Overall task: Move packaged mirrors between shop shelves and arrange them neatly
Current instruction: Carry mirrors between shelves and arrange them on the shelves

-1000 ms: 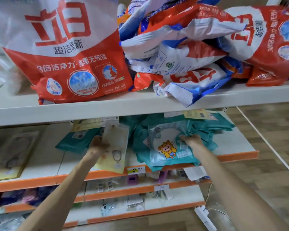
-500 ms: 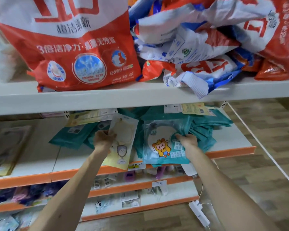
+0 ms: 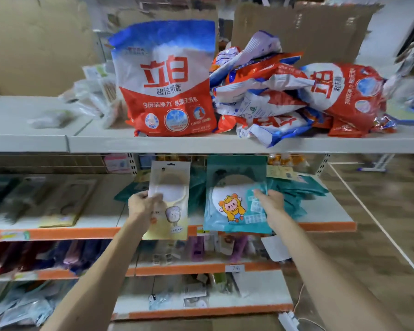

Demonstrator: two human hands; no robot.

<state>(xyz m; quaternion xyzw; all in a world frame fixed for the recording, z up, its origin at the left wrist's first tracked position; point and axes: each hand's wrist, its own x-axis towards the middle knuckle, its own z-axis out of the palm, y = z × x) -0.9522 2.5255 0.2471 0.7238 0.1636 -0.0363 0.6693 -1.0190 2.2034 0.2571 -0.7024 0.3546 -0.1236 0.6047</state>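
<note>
Left hand point(image 3: 142, 204): pinches the left edge of a cream mirror pack point(image 3: 170, 187), thumb on its front.
Right hand point(image 3: 270, 201): fingers curl round the right edge of a teal mirror pack point(image 3: 232, 187) printed with a cartoon figure.
Pack position: both upright, side by side but apart, in front of the orange-edged shelf point(image 3: 325, 226).
Stock behind: a loose heap of teal packs point(image 3: 299, 194) lies on that shelf.
Above: detergent bags point(image 3: 165, 80) on the white upper shelf point(image 3: 101, 143), one corner overhanging.
Risk: single-edge holds on glossy film may slip. Pack tops sit just under the upper shelf and could catch if raised. Nudging the heap could spill it.
</note>
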